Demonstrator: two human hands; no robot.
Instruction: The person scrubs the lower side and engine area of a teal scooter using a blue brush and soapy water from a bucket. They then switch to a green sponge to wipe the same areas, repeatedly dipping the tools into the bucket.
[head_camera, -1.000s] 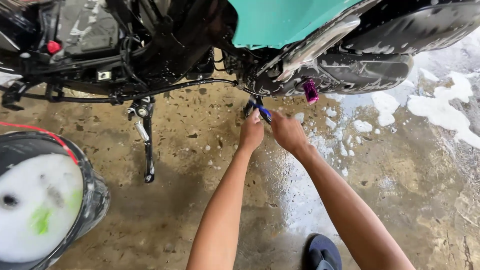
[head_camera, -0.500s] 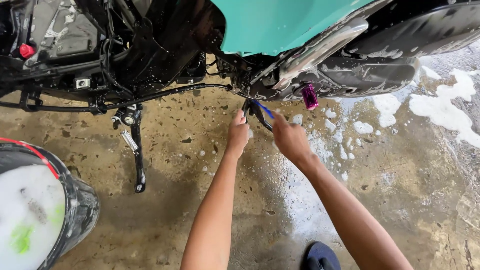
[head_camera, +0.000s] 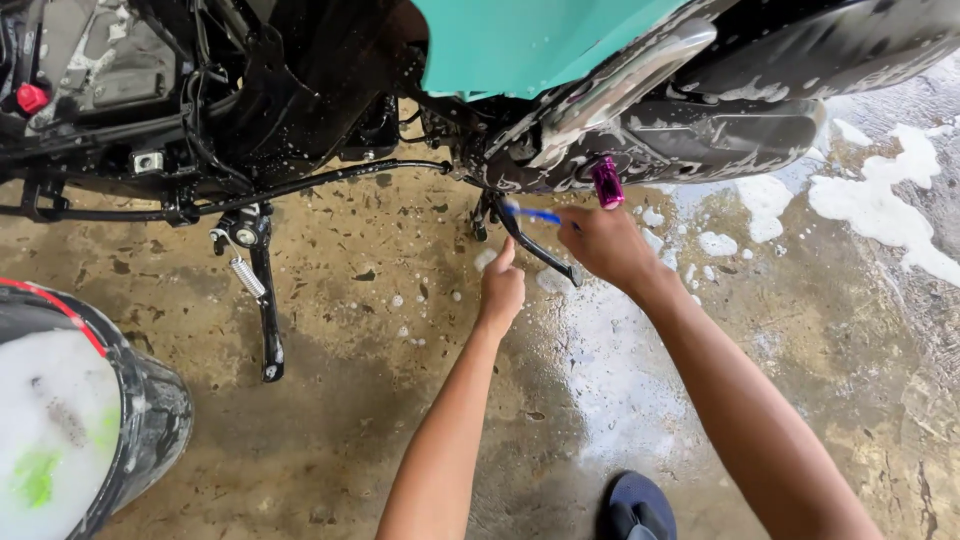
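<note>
**Observer:** Sandal (head_camera: 637, 508) toe at bottom centre of the frame, dark blue, on wet concrete floor (head_camera: 400, 440). Bottom left: black bucket (head_camera: 150, 420) with a red rim line, full of white suds with a green patch in them.

**Recorder:** Hands?

**Observer:** Both forearms run up from the bottom edge toward frame centre. Left hand (head_camera: 500, 290) is loosely curled, one finger raised toward the black lever (head_camera: 540, 250) that slants down from the motorcycle's underside; whether it touches, cannot tell. It holds nothing visible. Right hand (head_camera: 605, 245), just right of it, is closed around a small blue-handled brush (head_camera: 530, 214), the bristle end pointing left against the top of that lever.

**Recorder:** So the brush sits where?

**Observer:** Centre of the frame, slightly above the middle, just under the soapy engine area.

**Recorder:** Farther back?

**Observer:** Side stand (head_camera: 262, 300) with a spring hangs down at centre left, its foot on the floor. A magenta peg (head_camera: 606, 182) sticks out just above the right hand. Teal body panel (head_camera: 530, 40) along the top centre, sudsy chrome exhaust (head_camera: 620, 80) below it. Foam patches (head_camera: 880, 210) spread on the floor at upper right.
</note>
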